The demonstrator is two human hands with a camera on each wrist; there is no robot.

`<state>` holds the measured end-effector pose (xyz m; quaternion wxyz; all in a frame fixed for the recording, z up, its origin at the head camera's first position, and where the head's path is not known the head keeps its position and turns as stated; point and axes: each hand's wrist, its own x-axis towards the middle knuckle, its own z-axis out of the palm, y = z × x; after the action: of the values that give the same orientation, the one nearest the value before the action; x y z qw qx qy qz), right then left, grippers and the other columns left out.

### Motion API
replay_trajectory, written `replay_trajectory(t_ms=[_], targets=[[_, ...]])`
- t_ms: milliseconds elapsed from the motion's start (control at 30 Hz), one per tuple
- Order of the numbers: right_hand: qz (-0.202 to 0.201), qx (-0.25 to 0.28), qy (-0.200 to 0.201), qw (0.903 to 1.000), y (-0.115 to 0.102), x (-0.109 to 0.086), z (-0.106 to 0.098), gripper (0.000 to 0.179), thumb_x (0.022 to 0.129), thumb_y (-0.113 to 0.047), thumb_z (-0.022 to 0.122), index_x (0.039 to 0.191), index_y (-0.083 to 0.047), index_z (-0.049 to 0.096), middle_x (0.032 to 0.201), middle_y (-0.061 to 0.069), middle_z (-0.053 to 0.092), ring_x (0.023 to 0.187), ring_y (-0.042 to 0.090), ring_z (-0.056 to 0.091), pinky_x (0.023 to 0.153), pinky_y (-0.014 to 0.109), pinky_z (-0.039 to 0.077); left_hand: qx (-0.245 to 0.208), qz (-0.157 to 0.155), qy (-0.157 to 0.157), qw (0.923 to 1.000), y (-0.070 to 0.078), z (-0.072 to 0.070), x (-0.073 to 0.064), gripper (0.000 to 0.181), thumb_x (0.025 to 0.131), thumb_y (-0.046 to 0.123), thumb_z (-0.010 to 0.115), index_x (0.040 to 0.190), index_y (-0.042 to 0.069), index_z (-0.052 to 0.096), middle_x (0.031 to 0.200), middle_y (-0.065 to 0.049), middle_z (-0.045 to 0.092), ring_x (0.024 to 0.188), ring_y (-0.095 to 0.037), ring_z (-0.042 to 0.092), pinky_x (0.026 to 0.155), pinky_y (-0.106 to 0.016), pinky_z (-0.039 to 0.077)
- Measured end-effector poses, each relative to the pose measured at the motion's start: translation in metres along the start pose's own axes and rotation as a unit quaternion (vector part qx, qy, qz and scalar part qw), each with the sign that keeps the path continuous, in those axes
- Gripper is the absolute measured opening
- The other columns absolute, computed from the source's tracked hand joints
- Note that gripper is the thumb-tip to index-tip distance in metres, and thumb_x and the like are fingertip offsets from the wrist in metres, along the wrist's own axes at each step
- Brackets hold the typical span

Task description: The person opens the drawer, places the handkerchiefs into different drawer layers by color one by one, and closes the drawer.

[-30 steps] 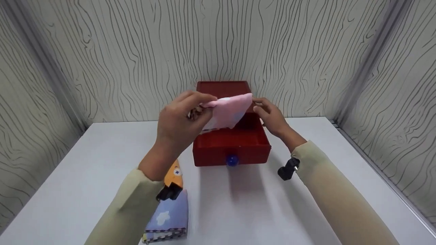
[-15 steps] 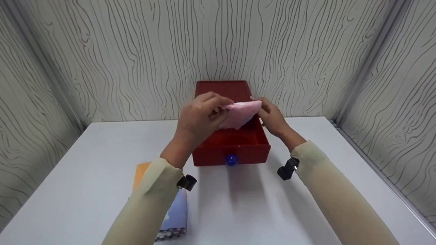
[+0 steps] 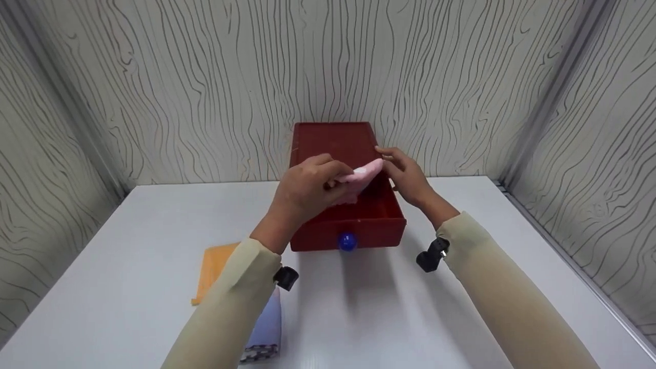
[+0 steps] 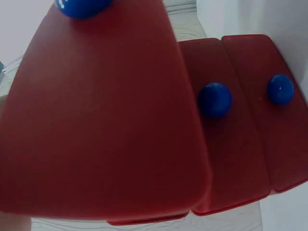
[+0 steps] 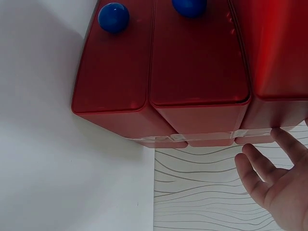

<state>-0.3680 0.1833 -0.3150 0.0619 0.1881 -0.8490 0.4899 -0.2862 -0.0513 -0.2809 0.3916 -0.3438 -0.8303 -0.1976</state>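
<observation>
My left hand (image 3: 310, 187) pinches a folded pink cloth (image 3: 363, 179) over the pulled-out top drawer (image 3: 371, 233) of a red drawer cabinet (image 3: 333, 141). The cloth slants upward to the right, its lower part inside the drawer opening. My right hand (image 3: 407, 177) is at the cabinet's right side, its fingertips near the cloth's raised corner. In the right wrist view, loosely spread fingers (image 5: 260, 163) lie along the cabinet's side. The drawer's red face (image 4: 106, 120) fills much of the left wrist view, hiding the left hand's grip.
Lower closed drawers with blue knobs (image 4: 214, 100) sit beneath the open one. An orange cloth (image 3: 215, 264) and a folded blue cloth (image 3: 267, 320) lie on the white table (image 3: 128, 266), partly under my left sleeve. A wood-grain patterned wall (image 3: 205, 92) stands close behind the cabinet.
My left hand has moved right and then down with the pink cloth, bringing it lower into the drawer opening. The right hand has stayed at the cabinet's side. More of the orange cloth shows.
</observation>
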Motion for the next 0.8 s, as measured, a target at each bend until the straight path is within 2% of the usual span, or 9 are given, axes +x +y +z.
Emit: replay_trajectory(t_ms=[100, 200, 267, 367, 533, 667, 800], targets=[[-0.003, -0.004, 0.007, 1.0000, 0.0089, 0.0039, -0.0001, 0.043, 0.091, -0.044, 0.042, 0.132, -0.032, 0.041, 0.134, 0.006, 0.049, 0.106, 0.025, 0.058, 0.063, 0.032, 0.049, -0.016, -0.001, -0.005, 0.9999, 0.0018, 0.0008, 0.0003, 0.022, 0.073, 0.030, 0.073, 0.091, 0.022, 0.064, 0.081, 0.006, 0.061, 0.070, -0.004, 0.053, 0.066, -0.015, 0.049], [-0.009, -0.008, 0.010, 0.9999, 0.0105, 0.0042, 0.0002, 0.042, 0.091, -0.045, 0.042, 0.131, -0.034, 0.042, 0.132, 0.005, 0.050, 0.106, 0.024, 0.058, 0.063, 0.034, 0.049, -0.004, -0.006, 0.009, 0.9999, 0.0017, -0.0005, 0.0025, 0.018, 0.076, 0.023, 0.071, 0.093, 0.020, 0.065, 0.081, 0.004, 0.061, 0.072, -0.005, 0.054, 0.067, -0.015, 0.049], [-0.010, -0.008, 0.010, 0.9999, 0.0105, 0.0041, 0.0004, 0.041, 0.091, -0.045, 0.042, 0.131, -0.034, 0.042, 0.131, 0.005, 0.050, 0.105, 0.024, 0.058, 0.064, 0.037, 0.049, 0.016, -0.006, 0.020, 0.9997, 0.0012, -0.0021, 0.0043, 0.016, 0.078, 0.021, 0.068, 0.094, 0.020, 0.065, 0.082, 0.004, 0.062, 0.074, -0.006, 0.056, 0.069, -0.014, 0.049], [-0.012, -0.007, 0.012, 0.9998, 0.0103, 0.0040, 0.0010, 0.040, 0.092, -0.043, 0.042, 0.131, -0.033, 0.043, 0.130, 0.006, 0.051, 0.105, 0.024, 0.057, 0.065, 0.041, 0.049, 0.057, 0.012, 0.031, 0.9978, 0.0005, -0.0039, 0.0056, 0.014, 0.081, 0.021, 0.065, 0.095, 0.020, 0.065, 0.082, 0.003, 0.063, 0.073, -0.007, 0.056, 0.069, -0.015, 0.050], [-0.012, -0.010, 0.015, 0.9998, 0.0116, 0.0045, 0.0014, 0.041, 0.092, -0.044, 0.042, 0.131, -0.034, 0.042, 0.132, 0.006, 0.048, 0.108, 0.025, 0.056, 0.063, 0.036, 0.049, 0.120, 0.048, 0.038, 0.9909, 0.0015, -0.0055, 0.0044, 0.014, 0.080, 0.025, 0.067, 0.093, 0.021, 0.063, 0.079, 0.003, 0.061, 0.070, -0.009, 0.055, 0.064, -0.020, 0.052], [-0.014, -0.006, 0.012, 0.9998, 0.0119, 0.0045, 0.0014, 0.041, 0.092, -0.044, 0.041, 0.131, -0.033, 0.042, 0.134, 0.007, 0.048, 0.108, 0.025, 0.056, 0.063, 0.033, 0.049, 0.125, 0.063, 0.020, 0.9900, 0.0049, -0.0053, 0.0040, 0.018, 0.077, 0.031, 0.069, 0.091, 0.021, 0.062, 0.079, 0.003, 0.060, 0.071, -0.010, 0.055, 0.061, -0.021, 0.051], [-0.012, 0.002, 0.007, 0.9999, 0.0114, 0.0042, 0.0014, 0.042, 0.092, -0.043, 0.041, 0.132, -0.032, 0.041, 0.135, 0.008, 0.047, 0.107, 0.025, 0.057, 0.064, 0.033, 0.050, 0.086, 0.059, -0.025, 0.9942, 0.0103, -0.0027, 0.0037, 0.012, 0.081, 0.031, 0.064, 0.090, 0.022, 0.065, 0.079, 0.005, 0.062, 0.071, -0.007, 0.055, 0.062, -0.018, 0.050]])
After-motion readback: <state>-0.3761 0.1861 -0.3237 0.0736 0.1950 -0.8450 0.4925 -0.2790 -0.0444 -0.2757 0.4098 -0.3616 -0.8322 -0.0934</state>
